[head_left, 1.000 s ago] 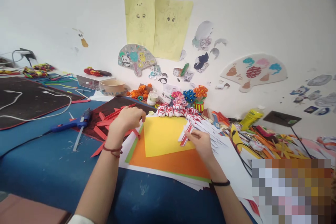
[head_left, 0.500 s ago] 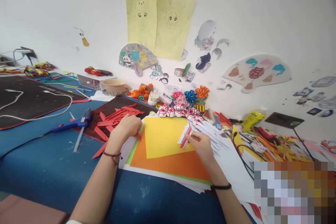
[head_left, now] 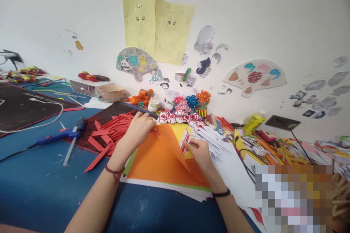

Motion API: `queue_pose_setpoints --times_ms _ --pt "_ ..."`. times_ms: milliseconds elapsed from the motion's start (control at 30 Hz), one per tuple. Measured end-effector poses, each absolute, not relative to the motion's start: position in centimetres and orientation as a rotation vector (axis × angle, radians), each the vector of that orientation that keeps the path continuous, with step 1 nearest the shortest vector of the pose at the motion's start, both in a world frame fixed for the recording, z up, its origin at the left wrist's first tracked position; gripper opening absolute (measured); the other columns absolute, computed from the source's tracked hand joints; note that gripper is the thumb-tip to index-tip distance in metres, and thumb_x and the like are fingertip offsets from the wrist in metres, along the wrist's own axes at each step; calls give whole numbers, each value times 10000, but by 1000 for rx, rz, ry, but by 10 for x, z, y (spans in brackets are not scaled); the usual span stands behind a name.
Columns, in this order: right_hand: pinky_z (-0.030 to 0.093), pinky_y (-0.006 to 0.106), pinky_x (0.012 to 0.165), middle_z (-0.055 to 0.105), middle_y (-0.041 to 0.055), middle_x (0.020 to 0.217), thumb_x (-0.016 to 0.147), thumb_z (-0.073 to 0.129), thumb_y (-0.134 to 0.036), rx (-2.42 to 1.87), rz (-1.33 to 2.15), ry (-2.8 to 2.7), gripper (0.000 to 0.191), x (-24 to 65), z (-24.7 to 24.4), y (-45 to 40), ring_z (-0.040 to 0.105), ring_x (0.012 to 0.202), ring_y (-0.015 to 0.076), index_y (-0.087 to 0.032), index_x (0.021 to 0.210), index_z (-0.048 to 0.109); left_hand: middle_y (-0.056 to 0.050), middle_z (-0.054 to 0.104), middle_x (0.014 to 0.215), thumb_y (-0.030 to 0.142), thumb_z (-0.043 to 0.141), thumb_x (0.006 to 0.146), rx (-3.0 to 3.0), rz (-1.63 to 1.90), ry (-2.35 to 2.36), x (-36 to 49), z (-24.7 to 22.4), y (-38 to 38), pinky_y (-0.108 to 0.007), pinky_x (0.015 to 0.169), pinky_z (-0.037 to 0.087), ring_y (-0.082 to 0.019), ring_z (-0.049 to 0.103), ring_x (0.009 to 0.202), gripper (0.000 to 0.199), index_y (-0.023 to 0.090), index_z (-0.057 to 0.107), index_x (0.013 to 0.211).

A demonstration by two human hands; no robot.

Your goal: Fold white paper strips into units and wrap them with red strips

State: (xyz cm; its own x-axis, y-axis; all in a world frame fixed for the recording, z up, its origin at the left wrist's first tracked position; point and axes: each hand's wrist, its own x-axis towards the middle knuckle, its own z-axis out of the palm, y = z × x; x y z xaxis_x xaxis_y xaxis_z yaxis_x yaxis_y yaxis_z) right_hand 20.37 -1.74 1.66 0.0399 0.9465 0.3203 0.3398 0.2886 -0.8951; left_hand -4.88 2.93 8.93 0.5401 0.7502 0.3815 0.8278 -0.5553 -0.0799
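Observation:
My left hand [head_left: 140, 129] is closed above the upper left of the paper stack, with a small red paper strip [head_left: 156, 132] showing at its fingertips. Between the thumb and fingers of my right hand [head_left: 199, 151] is a folded red-and-white paper piece [head_left: 185, 140]. Beneath both hands lies an orange sheet [head_left: 157, 158], its curved right part bulging over a yellow sheet [head_left: 177, 131]. Green and white edges show below the orange. Many red folded strips [head_left: 109, 131] are heaped on a dark mat left of my left hand.
A blue glue gun [head_left: 62, 134] lies at left with its cord. Behind the stack stand red-and-white paper pieces [head_left: 179, 117], paper flowers [head_left: 203, 100] and a round bowl [head_left: 111, 93]. White strips [head_left: 214, 142], a yellow bottle [head_left: 253, 123] and orange scraps fill the right side.
The orange sheet now covers the left part of the yellow sheet, which lay on top of it before. My left hand has moved up and right. The view has shifted slightly right.

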Motion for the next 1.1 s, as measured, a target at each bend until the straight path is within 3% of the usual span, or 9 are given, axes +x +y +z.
queue_pose_setpoints --times_ms 133,267,367,467,533,633,733,900,1100 --pt "330 239 499 445 -29 540 754 657 -484 -1219 740 -1508 403 200 18 -18 398 515 114 -173 541 515 -130 639 822 96 393 875 -2122 -558 -1517 -63 102 16 -441 820 284 -297 509 924 254 177 609 767" --pt "354 239 512 467 -28 543 750 665 -494 -1221 754 -1492 407 198 17 -19 435 523 120 -167 545 535 -112 641 931 214 426 919 -2033 -1004 -1630 -53 108 15 -444 858 303 -295 488 990 178 189 596 873" --pt "376 241 523 480 -28 540 746 681 -487 -1198 782 -1455 407 198 15 -18 462 531 125 -171 543 527 -58 633 926 309 556 868 -2434 -1481 -1547 -26 97 19 -346 802 373 -218 523 898 129 182 573 862" --pt "437 261 571 552 -6 577 733 690 -510 -1152 849 -1388 402 199 14 -17 537 585 155 -173 562 554 -15 602 764 399 576 850 -2949 -1923 -1558 2 78 18 -274 696 403 -150 532 723 246 163 556 786" --pt "473 280 613 599 8 614 723 692 -532 -1120 895 -1349 398 200 14 -17 580 629 177 -172 588 588 -12 614 779 431 648 796 -3292 -2156 -1517 14 66 16 -252 690 411 -139 553 733 290 151 575 803" --pt "499 297 663 624 12 633 720 695 -540 -1076 929 -1341 392 200 16 -19 606 666 190 -174 604 617 -10 621 747 424 744 714 -3595 -2275 -1529 23 52 13 -228 660 396 -119 556 686 346 130 598 824" --pt "504 305 674 619 10 618 733 687 -534 -1057 938 -1351 392 199 19 -21 606 658 191 -174 591 624 11 615 691 391 797 665 -3542 -2399 -1636 26 46 12 -216 647 381 -106 553 647 389 135 598 881" --pt "515 342 729 680 42 710 744 687 -511 -1024 980 -1350 344 196 22 -24 635 719 222 -170 708 710 -30 672 763 387 795 671 -3493 -2439 -1632 26 45 13 -251 731 422 -144 616 732 397 131 615 915" --pt "512 365 812 723 43 781 733 719 -472 -969 1093 -1364 309 195 28 -28 666 762 228 -180 828 758 -8 653 709 385 797 664 -3411 -2406 -1645 24 47 15 -236 656 417 -124 594 646 414 142 591 928"
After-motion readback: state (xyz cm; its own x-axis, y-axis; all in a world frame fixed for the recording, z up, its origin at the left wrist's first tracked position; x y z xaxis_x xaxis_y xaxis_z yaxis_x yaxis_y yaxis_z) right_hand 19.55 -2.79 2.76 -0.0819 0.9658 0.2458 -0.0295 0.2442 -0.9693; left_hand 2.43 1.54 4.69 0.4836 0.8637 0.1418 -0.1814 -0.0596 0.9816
